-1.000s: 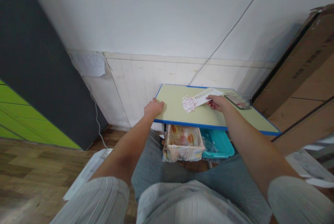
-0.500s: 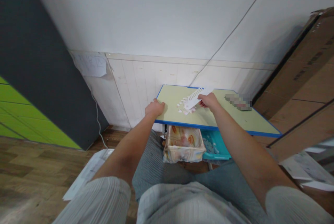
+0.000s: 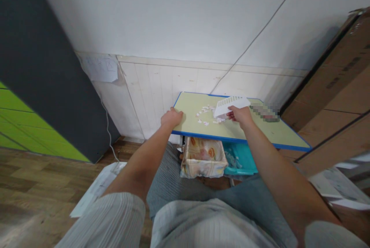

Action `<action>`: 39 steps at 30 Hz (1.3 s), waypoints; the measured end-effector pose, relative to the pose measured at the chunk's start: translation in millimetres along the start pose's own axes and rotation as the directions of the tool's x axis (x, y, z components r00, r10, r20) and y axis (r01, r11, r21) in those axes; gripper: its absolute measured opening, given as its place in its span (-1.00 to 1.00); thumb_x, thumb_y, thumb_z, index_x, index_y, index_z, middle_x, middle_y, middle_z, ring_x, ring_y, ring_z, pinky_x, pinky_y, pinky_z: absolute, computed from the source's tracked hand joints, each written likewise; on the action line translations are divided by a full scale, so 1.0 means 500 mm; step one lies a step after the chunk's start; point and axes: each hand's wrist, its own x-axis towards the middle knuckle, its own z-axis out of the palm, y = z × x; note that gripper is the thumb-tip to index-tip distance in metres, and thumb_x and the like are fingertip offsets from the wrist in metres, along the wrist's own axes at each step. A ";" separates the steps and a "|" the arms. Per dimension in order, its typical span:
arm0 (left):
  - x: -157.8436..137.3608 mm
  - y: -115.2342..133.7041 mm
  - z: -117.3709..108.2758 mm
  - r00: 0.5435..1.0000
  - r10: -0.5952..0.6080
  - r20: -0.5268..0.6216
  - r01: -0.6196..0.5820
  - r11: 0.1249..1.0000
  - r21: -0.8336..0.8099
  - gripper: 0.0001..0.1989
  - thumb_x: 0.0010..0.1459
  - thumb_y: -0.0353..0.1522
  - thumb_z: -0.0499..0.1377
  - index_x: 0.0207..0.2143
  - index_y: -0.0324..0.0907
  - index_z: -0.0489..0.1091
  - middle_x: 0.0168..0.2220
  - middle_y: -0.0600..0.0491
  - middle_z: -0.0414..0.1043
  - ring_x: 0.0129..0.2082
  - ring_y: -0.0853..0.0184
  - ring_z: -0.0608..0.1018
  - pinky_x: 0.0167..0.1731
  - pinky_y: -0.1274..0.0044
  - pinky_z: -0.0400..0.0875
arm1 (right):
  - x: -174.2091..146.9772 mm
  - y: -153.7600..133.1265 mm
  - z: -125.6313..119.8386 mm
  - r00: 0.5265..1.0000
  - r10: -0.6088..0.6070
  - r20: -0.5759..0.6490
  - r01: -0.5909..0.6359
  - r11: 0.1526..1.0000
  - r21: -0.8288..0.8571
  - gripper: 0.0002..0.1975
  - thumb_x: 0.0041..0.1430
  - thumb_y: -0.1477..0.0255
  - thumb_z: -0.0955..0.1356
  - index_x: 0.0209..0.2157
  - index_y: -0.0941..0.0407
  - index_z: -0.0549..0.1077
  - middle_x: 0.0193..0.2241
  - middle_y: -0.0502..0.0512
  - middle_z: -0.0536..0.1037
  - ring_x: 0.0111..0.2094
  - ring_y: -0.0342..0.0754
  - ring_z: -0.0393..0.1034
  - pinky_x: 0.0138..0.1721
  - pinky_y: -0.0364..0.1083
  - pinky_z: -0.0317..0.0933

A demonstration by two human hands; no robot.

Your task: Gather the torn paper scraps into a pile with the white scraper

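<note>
My right hand [image 3: 238,115] pinches a white slotted sheet [image 3: 229,105], perhaps card or plastic, tilted over the table with a row of cut-outs along its far side. Small white scraps [image 3: 205,121] lie scattered on the pale yellow-green tabletop [image 3: 189,105], left of the sheet and under its lower edge. My left hand [image 3: 172,119] is closed around the blue-rimmed left edge of the table; its fingers are partly hidden beneath.
Below the table's front edge sit a patterned cloth-lined basket [image 3: 204,163] and a turquoise tray [image 3: 244,163] with pale bits inside. A blurred item [image 3: 267,113] lies on the tabletop's right. Tall cardboard boxes [image 3: 338,86] lean at right; a dark cabinet [image 3: 49,66] stands left.
My right hand has moved right with the slotted sheet, which is turned to show more of its face. Some scraps have shifted right with it. My left hand stays on the table edge.
</note>
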 end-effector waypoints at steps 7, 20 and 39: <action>-0.003 0.001 -0.003 1.000 -0.005 0.007 0.005 1.000 0.007 -0.33 0.47 -0.04 0.02 0.38 -0.32 0.33 0.29 -0.44 0.55 0.28 -0.19 0.63 0.20 0.13 0.54 | -0.075 0.064 0.022 0.988 -0.142 0.068 0.137 0.987 0.079 -0.84 0.40 0.36 0.52 -0.12 0.16 0.59 -0.31 0.09 0.69 -0.42 -0.05 0.56 -0.39 -0.08 0.50; -0.004 0.001 -0.004 1.000 -0.001 0.003 0.001 1.000 0.022 -0.32 0.48 -0.03 0.01 0.39 -0.34 0.33 0.29 -0.46 0.55 0.28 -0.19 0.63 0.20 0.15 0.54 | -0.120 0.101 -0.011 0.957 -0.288 -0.020 0.288 0.946 0.148 -0.68 0.02 0.20 0.59 -0.41 0.07 0.49 -0.63 0.11 0.60 -0.68 -0.06 0.40 -0.67 -0.12 0.29; -0.002 0.000 -0.004 1.000 0.002 0.002 -0.003 0.999 0.032 -0.32 0.49 -0.02 0.01 0.40 -0.34 0.31 0.29 -0.46 0.54 0.29 -0.19 0.62 0.21 0.16 0.53 | -0.122 0.125 -0.086 0.941 -0.307 -0.143 0.323 0.941 0.106 -0.73 -0.04 0.22 0.54 -0.43 0.09 0.51 -0.64 0.10 0.57 -0.70 -0.06 0.36 -0.65 -0.09 0.31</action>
